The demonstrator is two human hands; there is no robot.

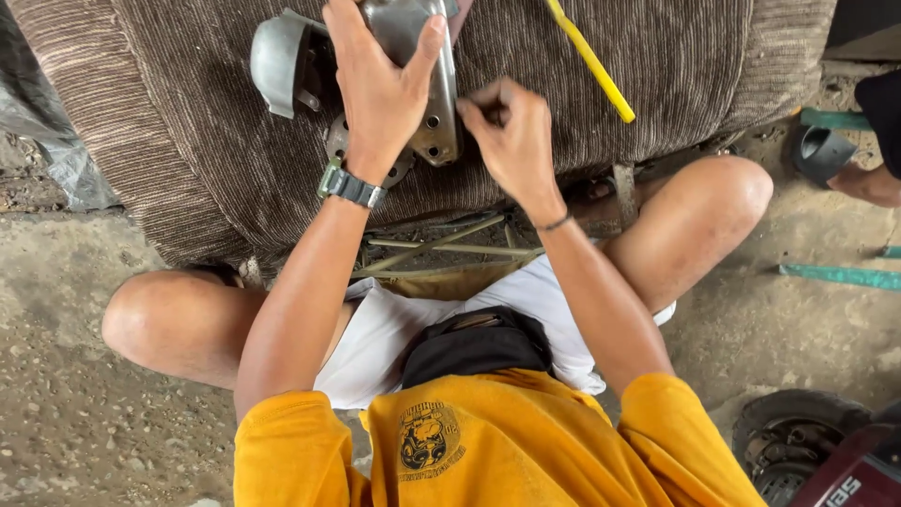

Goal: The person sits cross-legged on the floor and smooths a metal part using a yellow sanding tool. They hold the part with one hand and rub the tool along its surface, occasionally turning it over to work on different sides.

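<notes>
My left hand (380, 84) grips a grey metal bracket (413, 66) with several bolt holes, holding it against a brown striped cushion (235, 160). A rounded grey metal cover (277, 61) lies just left of the bracket. My right hand (511, 136) is pinched shut at the bracket's right edge; whether it holds something small I cannot tell. A watch sits on my left wrist (349, 186).
A yellow stick-like tool (591, 61) lies on the cushion at upper right. A metal frame (441, 249) shows under the cushion between my knees. A small wheel (793, 441) sits at lower right. Another person's foot (868, 183) and a dark pipe elbow (821, 150) are at the right edge.
</notes>
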